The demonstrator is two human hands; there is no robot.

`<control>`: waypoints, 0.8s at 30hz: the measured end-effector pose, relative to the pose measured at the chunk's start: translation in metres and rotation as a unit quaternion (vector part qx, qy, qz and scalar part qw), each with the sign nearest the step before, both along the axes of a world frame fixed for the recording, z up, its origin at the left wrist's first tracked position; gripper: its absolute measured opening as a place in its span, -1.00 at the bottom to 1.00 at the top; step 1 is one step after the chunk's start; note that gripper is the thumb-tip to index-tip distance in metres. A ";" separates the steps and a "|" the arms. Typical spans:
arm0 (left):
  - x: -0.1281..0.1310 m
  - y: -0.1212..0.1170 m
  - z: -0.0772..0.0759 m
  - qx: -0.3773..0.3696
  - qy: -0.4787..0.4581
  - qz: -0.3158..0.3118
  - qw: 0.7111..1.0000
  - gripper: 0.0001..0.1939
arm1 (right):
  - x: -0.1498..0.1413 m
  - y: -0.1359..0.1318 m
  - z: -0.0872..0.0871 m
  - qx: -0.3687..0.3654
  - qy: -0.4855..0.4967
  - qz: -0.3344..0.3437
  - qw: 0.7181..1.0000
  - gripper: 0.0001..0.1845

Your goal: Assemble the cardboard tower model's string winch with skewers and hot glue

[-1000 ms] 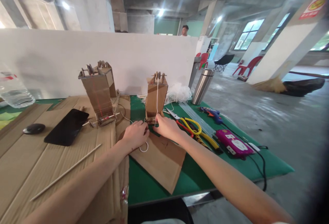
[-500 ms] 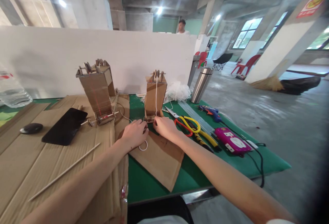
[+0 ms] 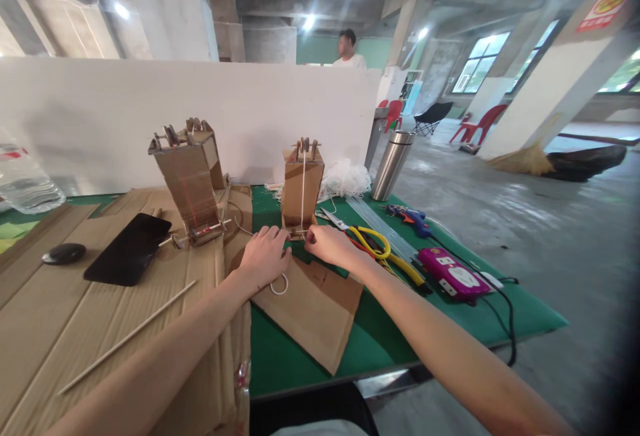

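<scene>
A small cardboard tower (image 3: 297, 193) stands upright on the green tabletop, with wooden wheels (image 3: 303, 146) on top. White string (image 3: 303, 189) runs taut down its front to a thin stick axle (image 3: 298, 231) at the base. My right hand (image 3: 327, 246) pinches at the axle's right end. My left hand (image 3: 265, 254) is closed, fingers curled at the left side of the base; what its fingertips hold is hidden. A loop of string (image 3: 280, 285) hangs out below it, over a loose cardboard piece (image 3: 315, 316). A larger cardboard tower (image 3: 187, 183) stands to the left.
Right of my hands lie scissors (image 3: 370, 243), glue sticks (image 3: 383, 226), a glue gun (image 3: 407, 217) and a purple power strip (image 3: 453, 273). A steel flask (image 3: 393, 166) stands behind. On the left cardboard sheet are a phone (image 3: 127, 249), a mouse (image 3: 64, 254) and a stick (image 3: 127, 336).
My right hand has shifted slightly right, from the string to the axle's end, uncovering the string's lower part. My left hand stays almost in place. The person behind the partition has moved left.
</scene>
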State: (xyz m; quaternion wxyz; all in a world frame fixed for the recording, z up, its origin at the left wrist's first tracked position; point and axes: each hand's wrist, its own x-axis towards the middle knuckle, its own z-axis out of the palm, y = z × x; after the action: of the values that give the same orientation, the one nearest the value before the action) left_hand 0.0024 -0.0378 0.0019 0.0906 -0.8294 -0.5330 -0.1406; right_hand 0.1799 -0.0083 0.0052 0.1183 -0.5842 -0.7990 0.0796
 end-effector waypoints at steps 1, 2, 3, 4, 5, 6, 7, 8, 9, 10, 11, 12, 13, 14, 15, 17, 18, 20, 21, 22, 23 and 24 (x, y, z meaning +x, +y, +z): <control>0.002 0.002 0.002 0.017 0.004 -0.004 1.000 -0.79 | 0.002 0.001 0.000 0.006 0.006 0.000 1.000 -0.85; 0.005 0.004 0.004 0.031 0.007 -0.009 0.999 -0.78 | 0.003 0.003 0.000 0.013 0.011 0.001 1.000 -0.85; 0.009 0.006 0.006 0.042 0.010 -0.015 0.999 -0.78 | 0.004 0.004 0.000 0.019 0.017 0.004 1.000 -0.86; 0.013 0.009 0.009 0.049 0.012 -0.022 0.998 -0.77 | 0.005 0.005 0.000 0.024 0.024 0.010 0.999 -0.86; 0.017 0.011 0.011 0.054 0.013 -0.028 0.998 -0.78 | 0.006 0.006 0.001 0.027 0.033 0.019 0.999 -0.87; 0.021 0.014 0.012 0.057 0.013 -0.032 0.998 -0.79 | 0.007 0.006 0.001 0.028 0.044 0.028 0.998 -0.87; 0.024 0.016 0.013 0.058 0.012 -0.034 0.998 -0.80 | 0.008 0.007 0.002 0.026 0.055 0.037 0.997 -0.88; 0.028 0.019 0.014 0.060 0.010 -0.033 0.998 -0.80 | 0.009 0.008 0.003 0.025 0.065 0.044 0.997 -0.88; 0.030 0.021 0.014 0.061 0.006 -0.030 0.998 -0.80 | 0.010 0.008 0.003 0.023 0.072 0.048 0.996 -0.88; 0.032 0.024 0.013 0.062 -0.001 -0.025 0.998 -0.80 | 0.011 0.009 0.004 0.023 0.076 0.050 0.996 -0.89; 0.034 0.027 0.012 0.061 -0.008 -0.020 0.998 -0.79 | 0.011 0.010 0.004 0.025 0.077 0.049 0.996 -0.90; 0.035 0.029 0.009 0.059 -0.016 -0.016 0.998 -0.80 | 0.011 0.011 0.004 0.029 0.076 0.045 0.996 -0.91; 0.035 0.032 0.007 0.054 -0.025 -0.013 0.998 -0.80 | 0.011 0.011 0.005 0.032 0.076 0.041 0.996 -0.91; 0.035 0.035 0.004 0.047 -0.035 -0.013 0.998 -0.82 | 0.011 0.011 0.005 0.034 0.077 0.038 0.996 -0.91; 0.034 0.037 0.002 0.040 -0.046 -0.014 0.998 -0.84 | 0.011 0.012 0.006 0.035 0.080 0.034 0.996 -0.90; 0.033 0.041 -0.003 0.023 -0.077 -0.018 0.997 -0.88 | 0.010 0.011 0.008 0.034 0.086 0.027 0.995 -0.89; 0.032 0.042 -0.005 0.015 -0.094 -0.020 0.995 -0.89 | 0.010 0.011 0.009 0.033 0.088 0.022 0.995 -0.89; 0.031 0.044 -0.008 0.004 -0.124 -0.022 0.992 -0.87 | 0.009 0.010 0.011 0.035 0.087 0.014 0.996 -0.88; 0.031 0.044 -0.009 0.003 -0.133 -0.022 0.991 -0.86 | 0.009 0.010 0.011 0.037 0.083 0.011 0.996 -0.87; 0.031 0.044 -0.009 0.004 -0.140 -0.022 0.990 -0.84 | 0.008 0.010 0.012 0.039 0.079 0.010 0.996 -0.87; 0.031 0.044 -0.009 0.007 -0.142 -0.022 0.990 -0.83 | 0.008 0.010 0.012 0.041 0.076 0.007 0.996 -0.86; 0.032 0.044 -0.009 0.008 -0.141 -0.023 0.990 -0.82 | 0.008 0.011 0.012 0.042 0.073 0.004 0.996 -0.85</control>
State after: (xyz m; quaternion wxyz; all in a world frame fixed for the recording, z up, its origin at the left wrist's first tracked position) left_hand 0.0340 0.0057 -0.0074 0.0182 -0.8125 -0.5201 -0.2628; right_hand 0.1883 0.0025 0.0169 0.2003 -0.5681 -0.7933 0.0886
